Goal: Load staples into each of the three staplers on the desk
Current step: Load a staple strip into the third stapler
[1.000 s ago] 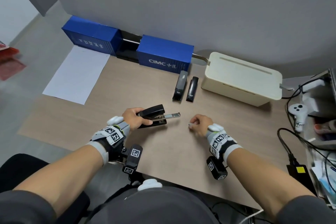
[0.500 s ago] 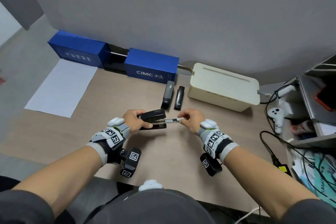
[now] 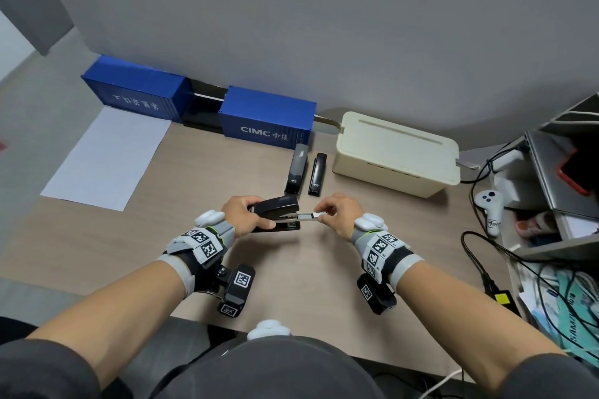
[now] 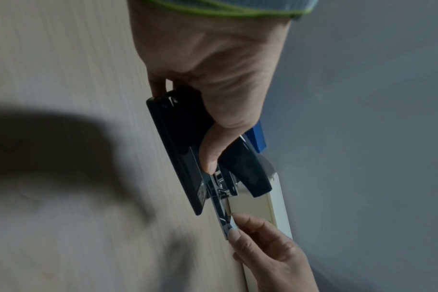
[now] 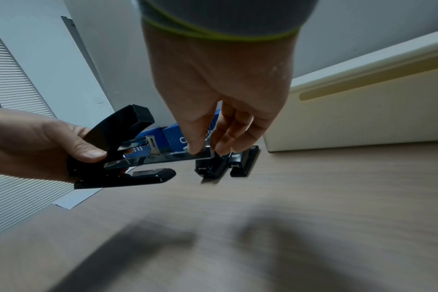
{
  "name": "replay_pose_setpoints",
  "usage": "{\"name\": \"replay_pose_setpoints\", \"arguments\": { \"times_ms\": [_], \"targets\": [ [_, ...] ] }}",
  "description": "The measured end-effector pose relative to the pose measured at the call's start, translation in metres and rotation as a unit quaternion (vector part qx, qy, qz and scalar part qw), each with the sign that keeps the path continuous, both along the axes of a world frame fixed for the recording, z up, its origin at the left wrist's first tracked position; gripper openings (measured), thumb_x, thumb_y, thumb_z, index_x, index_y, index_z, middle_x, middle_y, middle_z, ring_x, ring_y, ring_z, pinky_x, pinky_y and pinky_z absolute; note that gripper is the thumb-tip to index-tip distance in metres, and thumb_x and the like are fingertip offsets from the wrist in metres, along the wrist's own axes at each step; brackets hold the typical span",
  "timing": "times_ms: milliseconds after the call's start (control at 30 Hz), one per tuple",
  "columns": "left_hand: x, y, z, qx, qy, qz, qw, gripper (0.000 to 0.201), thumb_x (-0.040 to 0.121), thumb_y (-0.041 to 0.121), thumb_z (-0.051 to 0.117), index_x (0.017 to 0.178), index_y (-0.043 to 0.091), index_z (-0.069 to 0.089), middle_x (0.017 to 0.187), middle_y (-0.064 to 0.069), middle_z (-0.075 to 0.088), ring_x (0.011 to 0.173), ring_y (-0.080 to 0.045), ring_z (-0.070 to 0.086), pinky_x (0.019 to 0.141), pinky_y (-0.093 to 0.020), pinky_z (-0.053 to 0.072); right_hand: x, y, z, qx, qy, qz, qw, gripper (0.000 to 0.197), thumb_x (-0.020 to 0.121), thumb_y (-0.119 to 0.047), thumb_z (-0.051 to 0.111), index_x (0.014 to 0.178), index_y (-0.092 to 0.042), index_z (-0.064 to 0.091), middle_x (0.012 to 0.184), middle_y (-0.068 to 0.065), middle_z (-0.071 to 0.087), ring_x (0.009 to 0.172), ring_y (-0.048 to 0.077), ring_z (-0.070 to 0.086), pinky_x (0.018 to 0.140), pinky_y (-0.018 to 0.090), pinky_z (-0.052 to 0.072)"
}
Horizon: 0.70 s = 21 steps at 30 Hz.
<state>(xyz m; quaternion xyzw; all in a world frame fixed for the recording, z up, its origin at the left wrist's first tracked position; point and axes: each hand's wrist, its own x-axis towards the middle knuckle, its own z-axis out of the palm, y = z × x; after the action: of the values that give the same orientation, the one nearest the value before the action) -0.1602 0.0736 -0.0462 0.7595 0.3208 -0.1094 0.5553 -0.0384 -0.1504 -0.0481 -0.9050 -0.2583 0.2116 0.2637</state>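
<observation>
My left hand (image 3: 257, 214) grips a black stapler (image 3: 279, 204) just above the desk, its lid raised and its metal magazine (image 3: 306, 215) slid out to the right. Thumb and forefinger of my right hand (image 3: 321, 213) pinch the outer tip of that magazine (image 5: 178, 156). Whether a staple strip lies under the fingertips I cannot tell. In the left wrist view the stapler (image 4: 178, 138) points at the right hand's fingers (image 4: 253, 233). Two more staplers, one grey-black (image 3: 295, 168) and one black (image 3: 317, 173), lie shut side by side behind my hands.
Two blue container-shaped boxes (image 3: 269, 121) and a cream cable box (image 3: 397, 152) stand along the wall. A white sheet (image 3: 107, 155) lies at the far left. A white controller (image 3: 491, 207), cables and a cluttered shelf fill the right edge.
My right hand has moved left from the desk to the stapler and taken hold of the magazine's tip. The left hand has kept its grip on the stapler.
</observation>
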Motion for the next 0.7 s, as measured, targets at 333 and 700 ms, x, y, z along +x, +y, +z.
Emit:
{"name": "replay_pose_setpoints", "arguments": {
  "times_ms": [333,700],
  "targets": [
    [-0.0009,0.0003,0.0022,-0.016,-0.008,0.006,1.000,0.034,0.049,0.023,0.086,0.077,0.041,0.076,0.077,0.004,0.073,0.080,-0.019,0.065,0.088,-0.035,0.054,-0.0011,0.0039,-0.0050,0.003,0.005,-0.004,1.000,0.017,0.077,-0.021,0.074,0.095,-0.022,0.075,0.091,0.002,0.061,0.076,0.012,0.054,0.071,0.019,0.038],
    [0.0007,0.0000,0.0035,-0.050,-0.007,0.040,0.998,0.035,0.054,0.014,0.090,0.085,0.026,0.077,0.078,0.001,0.070,0.077,-0.019,0.062,0.077,-0.028,0.050,0.0055,-0.0028,-0.0021,0.046,0.080,-0.108,0.990,0.021,0.079,-0.021,0.073,0.099,-0.024,0.068,0.081,-0.005,0.067,0.078,0.015,0.063,0.076,0.024,0.048]
  ]
}}
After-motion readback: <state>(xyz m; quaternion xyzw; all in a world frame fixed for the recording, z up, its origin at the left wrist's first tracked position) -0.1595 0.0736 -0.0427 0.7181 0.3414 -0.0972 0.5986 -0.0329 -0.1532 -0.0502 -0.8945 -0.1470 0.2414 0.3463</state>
